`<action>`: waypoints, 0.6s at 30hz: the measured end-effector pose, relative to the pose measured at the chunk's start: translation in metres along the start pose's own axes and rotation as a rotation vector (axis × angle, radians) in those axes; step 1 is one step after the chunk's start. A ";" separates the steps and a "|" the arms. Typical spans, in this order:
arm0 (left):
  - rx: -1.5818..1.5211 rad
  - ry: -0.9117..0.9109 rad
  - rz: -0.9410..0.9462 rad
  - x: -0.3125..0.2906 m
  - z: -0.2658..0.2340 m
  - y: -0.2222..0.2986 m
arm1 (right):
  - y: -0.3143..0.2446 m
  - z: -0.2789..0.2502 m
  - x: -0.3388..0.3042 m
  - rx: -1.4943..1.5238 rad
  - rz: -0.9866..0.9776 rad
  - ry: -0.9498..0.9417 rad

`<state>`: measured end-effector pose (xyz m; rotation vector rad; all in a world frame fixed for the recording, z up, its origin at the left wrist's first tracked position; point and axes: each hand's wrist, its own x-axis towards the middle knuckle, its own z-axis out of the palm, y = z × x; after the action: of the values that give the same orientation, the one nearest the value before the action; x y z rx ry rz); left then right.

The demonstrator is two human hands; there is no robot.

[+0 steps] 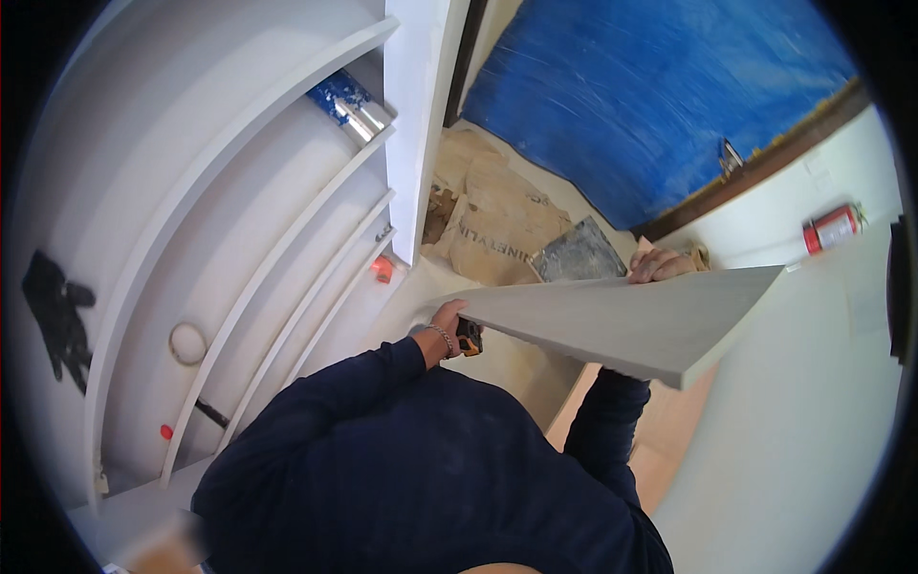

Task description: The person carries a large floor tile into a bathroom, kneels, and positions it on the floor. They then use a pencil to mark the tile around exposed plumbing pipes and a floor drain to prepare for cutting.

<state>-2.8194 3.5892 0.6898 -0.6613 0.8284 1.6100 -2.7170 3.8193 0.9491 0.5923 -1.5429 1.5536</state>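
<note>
A long pale grey board (660, 316) is tilted in front of my body. My right hand (662, 265) curls its fingers over the far edge, and the board hides the rest of that hand. At the left end of the board my left hand (442, 330), with a chain bracelet on the wrist, is closed at the near edge. A black and yellow tape measure (469, 337) shows right beside the left palm, below the board. Whether the left hand also holds it, I cannot tell.
On the left, white shelves (239, 124) carry a black glove (59, 316), a roll of tape (187, 343) and a blue-and-silver can (352, 105). Brown paper (497, 215) covers the floor ahead. Blue plastic sheeting (650, 96) covers a door; a red fire extinguisher (832, 228) is at right.
</note>
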 end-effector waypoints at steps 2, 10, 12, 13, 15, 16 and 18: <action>-0.058 -0.030 -0.032 0.039 0.029 0.037 | 0.045 -0.023 0.035 0.051 0.011 0.057; -0.068 -0.037 0.008 0.146 0.145 0.178 | 0.180 -0.104 0.157 -0.053 0.136 0.225; -0.066 -0.004 -0.007 0.164 0.170 0.217 | 0.215 -0.122 0.188 -0.053 0.107 0.212; -0.067 0.026 0.009 0.174 0.182 0.235 | 0.233 -0.131 0.204 -0.031 0.114 0.210; -0.059 0.038 0.014 0.191 0.204 0.267 | 0.263 -0.149 0.233 0.113 0.178 0.214; -0.045 0.026 0.009 0.198 0.213 0.287 | 0.284 -0.155 0.244 0.042 0.188 0.489; -0.017 0.040 0.043 0.204 0.232 0.327 | 0.308 -0.131 0.286 0.008 0.193 0.686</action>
<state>-3.1753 3.8621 0.7196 -0.6942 0.8637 1.6489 -3.0904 4.0489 0.9913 -0.1025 -1.0816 1.6695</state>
